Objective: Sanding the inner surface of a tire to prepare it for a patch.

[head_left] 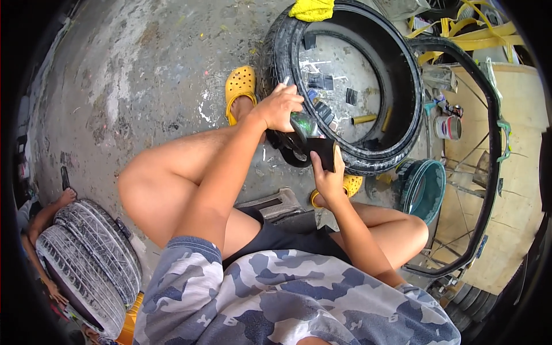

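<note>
My left hand point(282, 108) is closed around a glossy dark, green-tinted curved part point(301, 125) over the near-left rim of a large black tire point(280, 54). A thin whitish tip point(286, 80) shows beyond its fingers. Lower and to the right, my right hand point(329, 179) grips a flat black piece with a tan edge point(320, 152), thumb on its face, against the lower end of the glossy part. Whether the two pieces are joined is hard to make out. Inside the tire lie several small black pieces point(321, 81) and yellow-brown tubes point(364, 119).
A yellow cloth point(311, 9) drapes the tire's far rim. To the right are a teal bucket point(426, 190), a can point(448, 127), a black frame point(495, 132) and wooden board point(520, 172). Another person's hand point(55, 292) is beside stacked tires point(86, 270) at left.
</note>
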A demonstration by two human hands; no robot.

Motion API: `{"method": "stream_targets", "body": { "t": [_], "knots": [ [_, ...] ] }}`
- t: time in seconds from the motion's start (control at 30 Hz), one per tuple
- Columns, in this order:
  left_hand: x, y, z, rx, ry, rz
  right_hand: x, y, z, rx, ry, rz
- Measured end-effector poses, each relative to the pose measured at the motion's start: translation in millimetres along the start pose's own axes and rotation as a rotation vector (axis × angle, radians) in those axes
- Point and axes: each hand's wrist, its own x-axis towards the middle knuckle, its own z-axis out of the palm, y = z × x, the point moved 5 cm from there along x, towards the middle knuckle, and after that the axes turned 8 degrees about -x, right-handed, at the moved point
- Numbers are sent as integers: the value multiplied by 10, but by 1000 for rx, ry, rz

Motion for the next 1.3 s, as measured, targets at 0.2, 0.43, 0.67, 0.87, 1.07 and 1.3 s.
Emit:
{"method": "stream_targets", "body": {
  "t": [0.2,0.43,0.67,0.87,1.07,1.3],
  "knots": [
    [-30,-1,4,66,-5,-15,539,318,214,-114,-143,87],
    [86,15,8,68,-2,3,618,133,177,-165,-138,0],
    [-4,-16,58,62,-23,39,128,18,-26,-132,-190,-39],
    [-29,22,13,52,19,5,458,111,198,-105,-250,66],
    [57,29,35,46,113,106,617,205,165,-220,-222,-58],
    [70,26,12,53,-116,-88,381,27,55,-79,-145,-66]
  ]
}}
